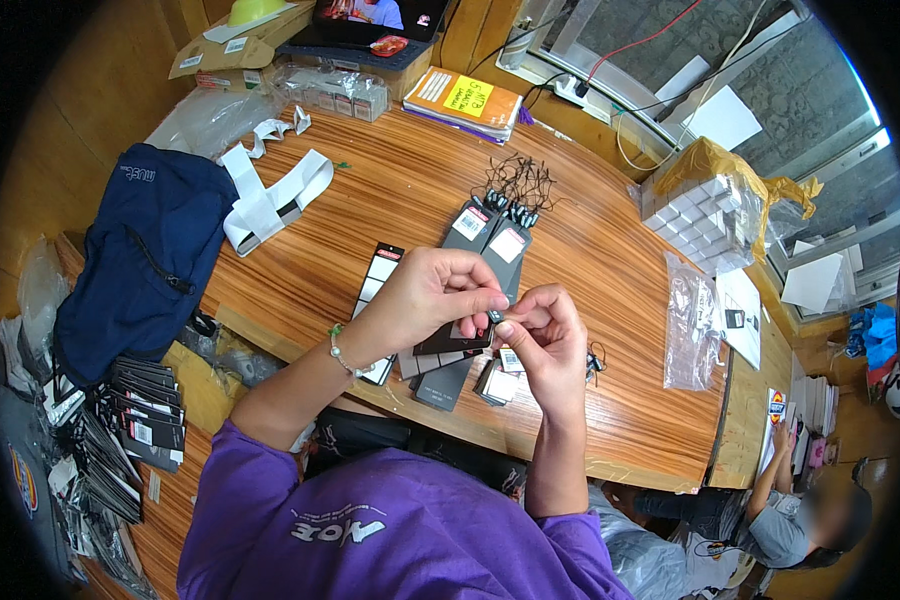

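Over the wooden table, my left hand (446,288) and my right hand (545,345) meet with their fingertips pinched round a small dark tag-string seal (495,316). Most of it is covered by my fingers. Beneath and beyond the hands lie stacks of long black hang tags (475,232) with white stickers, their bunched black strings (522,185) fanned out at the far end. One more black tag strip (383,266) lies beside my left wrist. Below the hands rests a small pile of little white-labelled cards (499,382), near my right wrist.
A navy bag (150,255) and piles of black tags (150,415) are at left. White strips (270,190), notebooks (465,103) and a laptop (375,25) lie farther back. Wrapped white boxes (700,215) and a plastic bag (692,325) stand right; another person (790,525) sits lower right.
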